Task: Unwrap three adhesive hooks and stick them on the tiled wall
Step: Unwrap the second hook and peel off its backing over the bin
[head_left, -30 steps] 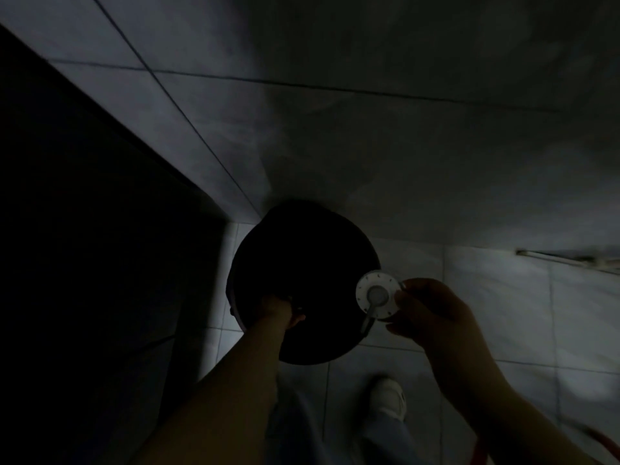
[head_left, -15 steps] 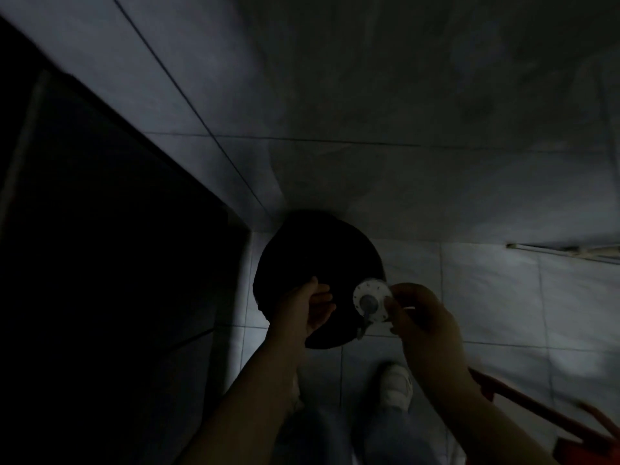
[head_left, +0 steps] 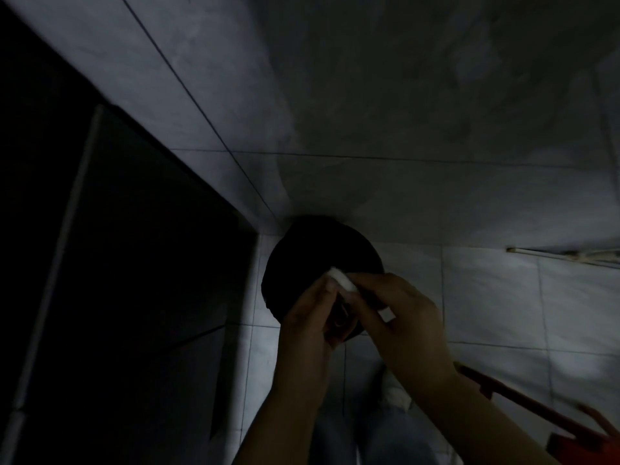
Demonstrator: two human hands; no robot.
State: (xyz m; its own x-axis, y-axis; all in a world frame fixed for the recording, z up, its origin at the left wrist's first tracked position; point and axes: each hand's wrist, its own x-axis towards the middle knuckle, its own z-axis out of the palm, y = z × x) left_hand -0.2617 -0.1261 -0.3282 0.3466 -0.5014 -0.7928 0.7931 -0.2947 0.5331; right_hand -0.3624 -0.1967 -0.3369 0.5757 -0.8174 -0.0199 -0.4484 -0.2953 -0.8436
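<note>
The scene is very dark. A small round white adhesive hook (head_left: 343, 280) sits between both hands at centre, seen edge-on. My left hand (head_left: 310, 317) pinches its left edge with thumb and fingertips. My right hand (head_left: 401, 317) grips it from the right with curled fingers, and a pale scrap, perhaps wrapper, shows under its fingers. The grey tiled wall (head_left: 402, 112) rises behind and above the hands. Most of the hook is hidden by my fingers.
A round black bin (head_left: 322, 250) stands on the floor against the wall, just behind my hands. A dark doorway (head_left: 117, 263) fills the left. A red object (head_left: 536, 411) lies at the lower right. My white shoe (head_left: 397, 394) is on the pale floor tiles.
My left hand has come off the bin's side and closed on the hook beside my right hand. The hook has turned from face-on to edge-on.
</note>
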